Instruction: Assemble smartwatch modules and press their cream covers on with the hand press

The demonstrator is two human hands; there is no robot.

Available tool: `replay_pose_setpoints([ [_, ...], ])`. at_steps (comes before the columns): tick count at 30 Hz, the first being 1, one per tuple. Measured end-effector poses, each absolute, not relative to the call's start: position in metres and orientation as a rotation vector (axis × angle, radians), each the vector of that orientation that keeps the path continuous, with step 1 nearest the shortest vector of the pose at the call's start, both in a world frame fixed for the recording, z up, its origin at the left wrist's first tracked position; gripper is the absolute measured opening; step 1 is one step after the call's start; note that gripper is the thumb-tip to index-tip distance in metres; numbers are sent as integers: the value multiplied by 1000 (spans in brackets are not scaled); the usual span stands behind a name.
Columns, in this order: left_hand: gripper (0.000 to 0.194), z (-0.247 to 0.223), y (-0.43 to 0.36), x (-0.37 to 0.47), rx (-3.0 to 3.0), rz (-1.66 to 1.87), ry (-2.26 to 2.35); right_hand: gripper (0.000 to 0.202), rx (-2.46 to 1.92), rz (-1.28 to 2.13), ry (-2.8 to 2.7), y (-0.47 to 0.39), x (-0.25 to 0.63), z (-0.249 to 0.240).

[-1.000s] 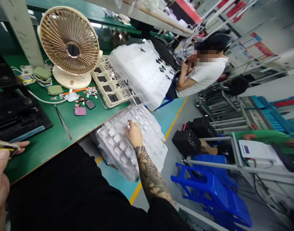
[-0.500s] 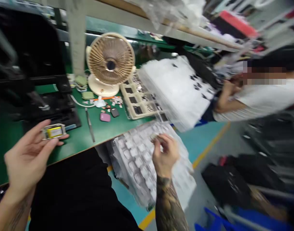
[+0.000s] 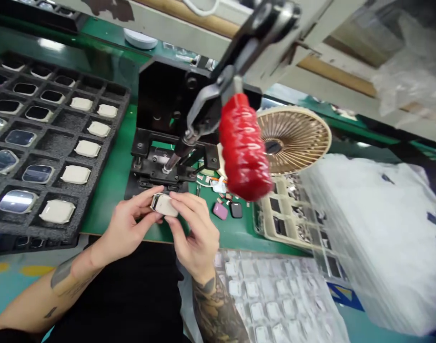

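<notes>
The left hand (image 3: 132, 221) and right hand (image 3: 192, 231) now meet on one small cream rounded-rectangular plastic case (image 3: 165, 205), held just above the near edge of the tabletop. The left hand pinches its left end between thumb and fingertips. The right hand is closed to the case's width, its fingers across the right end and its thumb at the lower edge.

Half a second ago the hands were apart: the left holding an open frame with a yellow cell, the right over the clear plastic tray of pale squarish pieces (image 3: 267, 288). No yellow shows now, and a dark gap appears at the case's left end. The work seems to have passed from picking up a part to fitting or aligning it; whether the case is fully closed, I cannot tell.

Just beyond the hands stands a black metal lever press (image 3: 164, 105) with a red ribbed handle (image 3: 244, 147). To the left, now in view, is a black foam compartmented tray (image 3: 106, 152) with similar cream cases in its right-hand pockets.
</notes>
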State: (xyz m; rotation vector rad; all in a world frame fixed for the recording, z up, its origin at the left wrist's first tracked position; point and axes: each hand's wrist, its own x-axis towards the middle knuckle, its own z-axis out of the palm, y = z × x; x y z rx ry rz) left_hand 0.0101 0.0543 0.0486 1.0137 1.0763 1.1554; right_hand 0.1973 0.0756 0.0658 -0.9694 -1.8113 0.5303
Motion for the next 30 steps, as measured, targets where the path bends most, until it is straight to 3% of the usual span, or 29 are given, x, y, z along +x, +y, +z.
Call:
replay_pose_setpoints([
  [4, 57, 52, 55, 7, 1037, 1195, 982, 48, -1019, 563, -1841, 76, 190, 61],
  [9, 26, 60, 56, 8, 971, 1274, 992, 38, -1087, 645, -1693, 68, 197, 55],
  [14, 39, 54, 55, 7, 1086, 1246, 1007, 21, -1087, 824, -1688, 74, 200, 62],
  [24, 33, 59, 54, 6, 1337, 1432, 1050, 12, -1074, 754, -1621, 62, 184, 69],
  [27, 24, 59, 54, 9, 1221, 1470, 1077, 16, -1092, 682, -1754, 81, 190, 82],
  [30, 33, 57, 57, 13, 982, 1436, 1050, 30, -1062, 596, -1913, 119, 207, 103],
])
